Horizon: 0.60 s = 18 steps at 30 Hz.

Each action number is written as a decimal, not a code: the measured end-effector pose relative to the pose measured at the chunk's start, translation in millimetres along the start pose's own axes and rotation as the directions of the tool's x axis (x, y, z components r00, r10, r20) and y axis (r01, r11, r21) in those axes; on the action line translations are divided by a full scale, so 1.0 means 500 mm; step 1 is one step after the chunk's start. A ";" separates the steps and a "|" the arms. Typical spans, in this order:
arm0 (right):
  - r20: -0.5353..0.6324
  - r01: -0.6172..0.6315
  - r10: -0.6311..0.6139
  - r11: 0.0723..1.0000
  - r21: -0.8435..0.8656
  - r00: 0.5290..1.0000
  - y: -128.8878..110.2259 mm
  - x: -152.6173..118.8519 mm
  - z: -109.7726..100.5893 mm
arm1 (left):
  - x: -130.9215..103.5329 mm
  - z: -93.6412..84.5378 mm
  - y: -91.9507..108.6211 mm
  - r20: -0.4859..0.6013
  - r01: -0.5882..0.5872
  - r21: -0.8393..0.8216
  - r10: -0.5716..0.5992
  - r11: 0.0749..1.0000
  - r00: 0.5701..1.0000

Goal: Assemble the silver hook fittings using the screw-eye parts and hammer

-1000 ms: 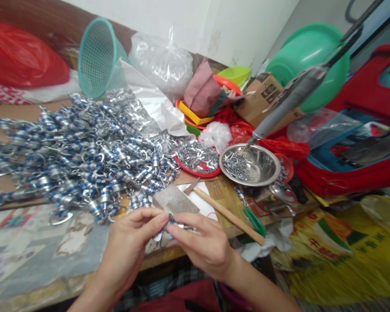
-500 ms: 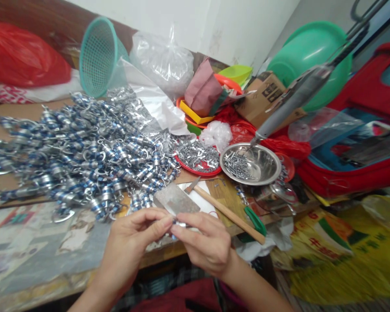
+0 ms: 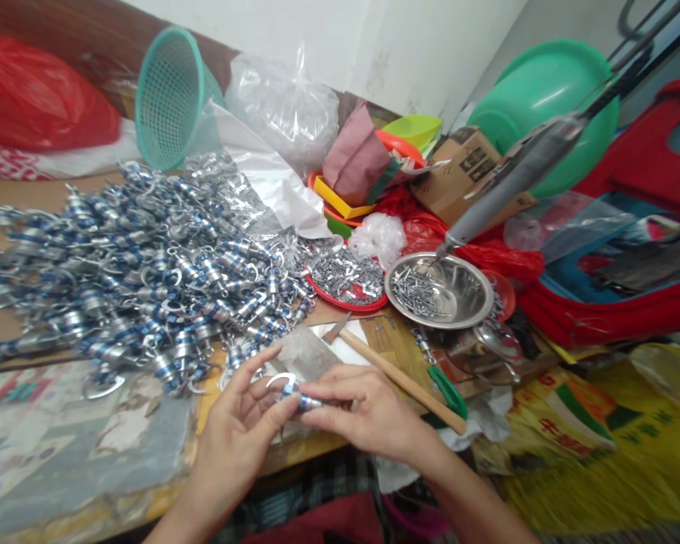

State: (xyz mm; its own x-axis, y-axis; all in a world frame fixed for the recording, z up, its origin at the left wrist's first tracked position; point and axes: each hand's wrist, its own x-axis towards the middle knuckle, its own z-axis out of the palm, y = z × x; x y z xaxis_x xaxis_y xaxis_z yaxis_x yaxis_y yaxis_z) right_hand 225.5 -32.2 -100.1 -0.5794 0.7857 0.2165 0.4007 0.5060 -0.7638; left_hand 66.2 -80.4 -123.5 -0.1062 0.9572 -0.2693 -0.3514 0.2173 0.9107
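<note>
Between my two hands is a small silver hook fitting with blue bands and a crescent-shaped hook at its left end. My right hand pinches its right end between thumb and fingers. The thumb of my left hand presses on the hooked end, its index finger raised and the other fingers partly hidden behind. Just beyond my hands a grey metal block lies on the table. A large pile of similar fittings spreads over the left side.
A red plate of small metal strips and a steel bowl of metal pins stand beyond. A wooden-handled tool and green-handled tool lie at right. A grey rod slants above the bowl. A teal basket stands behind.
My left fingers have opened out and the left index finger has lifted, so the fitting and its crescent hook now show. My right hand still pinches it. The view has shifted slightly.
</note>
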 end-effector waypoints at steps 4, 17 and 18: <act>-0.228 -0.304 0.209 0.757 -0.578 0.951 0.085 0.102 -0.079 | 0.015 -0.004 -0.007 0.039 0.036 0.017 -0.036 0.999 0.999; -0.216 -0.397 0.343 0.653 -0.645 0.914 0.197 0.229 -0.100 | 0.041 -0.012 -0.006 0.167 0.096 -0.067 -0.084 0.993 0.982; -0.204 -0.383 0.330 0.683 -0.622 0.921 0.184 0.217 -0.099 | 0.042 -0.013 -0.008 0.156 0.088 -0.077 -0.075 0.993 0.985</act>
State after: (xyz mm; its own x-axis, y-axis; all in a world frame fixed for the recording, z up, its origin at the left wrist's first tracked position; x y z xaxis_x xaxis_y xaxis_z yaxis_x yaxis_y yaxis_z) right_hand 234.4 117.0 -116.9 -0.2567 0.9639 0.0712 0.9368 0.2663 -0.2270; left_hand 59.3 -62.6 -134.9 0.0669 0.9563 -0.2846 -0.4303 0.2850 0.8565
